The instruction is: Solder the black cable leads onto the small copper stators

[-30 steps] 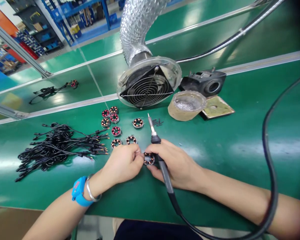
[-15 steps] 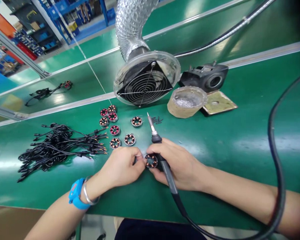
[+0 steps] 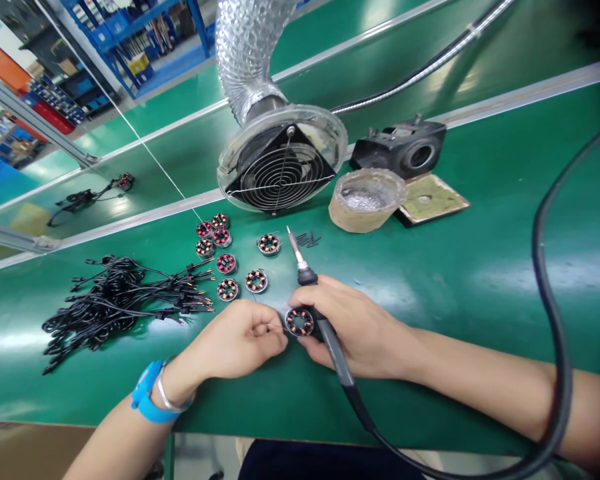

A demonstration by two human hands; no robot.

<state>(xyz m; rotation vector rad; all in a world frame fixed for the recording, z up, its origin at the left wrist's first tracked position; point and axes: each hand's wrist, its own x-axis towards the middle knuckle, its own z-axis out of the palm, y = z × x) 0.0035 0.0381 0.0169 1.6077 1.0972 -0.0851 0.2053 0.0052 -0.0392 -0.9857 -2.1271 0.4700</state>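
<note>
Between thumb and fingers, my right hand (image 3: 353, 327) holds a ring-shaped wound coil (image 3: 299, 322) by its right edge. The same hand also grips a soldering iron (image 3: 333, 340), its bare tip pointing up and away. My left hand (image 3: 245, 339) is closed, pinching a thin wire (image 3: 275, 326) at the left side of that coil. Several more coils, some with red windings (image 3: 227, 264) and some with copper ones (image 3: 257, 281), lie beyond my left hand. Small black pieces (image 3: 309, 239) rest beside the iron's tip.
Bundled black cables (image 3: 105, 300) lie at left. A round fume extractor (image 3: 283, 177) with a silver duct stands at the back, beside a pot (image 3: 367, 200), a yellowish pad (image 3: 433, 199) and a black holder (image 3: 405, 148). The iron's cord (image 3: 545, 267) loops at right.
My left hand has drawn back slightly from the coil, leaving a short gap spanned by the wire. The coil now shows more fully in my right hand. The view has shifted slightly.
</note>
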